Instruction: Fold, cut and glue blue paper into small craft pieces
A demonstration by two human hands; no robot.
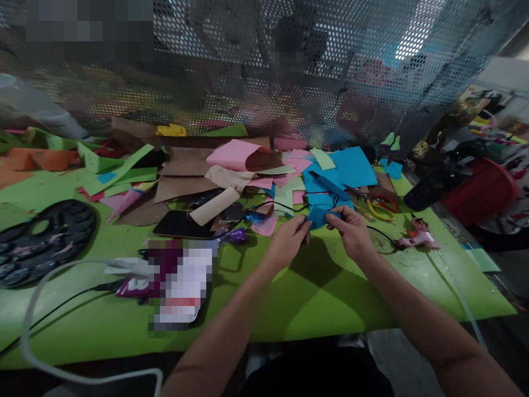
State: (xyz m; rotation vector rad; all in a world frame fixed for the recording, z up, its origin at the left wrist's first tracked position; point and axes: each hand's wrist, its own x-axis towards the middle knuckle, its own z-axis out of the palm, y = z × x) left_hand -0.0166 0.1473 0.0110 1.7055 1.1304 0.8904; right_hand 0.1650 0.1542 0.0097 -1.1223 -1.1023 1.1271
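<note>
Between my two hands is a small piece of blue paper (pixel 317 217), held up just above the green table (pixel 330 314). My left hand (pixel 291 234) pinches its left edge with thumb and fingers. At the right edge, my right hand (pixel 349 227) grips it the same way. Behind the hands lie larger blue sheets (pixel 359 168) and a pair of scissors (pixel 382 208) with orange and yellow handles. To the right of my right hand rests a pink glue gun (pixel 419 237) with a glue stick trailing from it.
Scraps of coloured paper and brown cardboard (pixel 184 162) cover the back of the table. A black phone (pixel 182 224), a partly blurred purple device (pixel 138 286) with cords and a black palette tray (pixel 53 237) are on the left. A perforated metal panel (pixel 248 66) stands behind.
</note>
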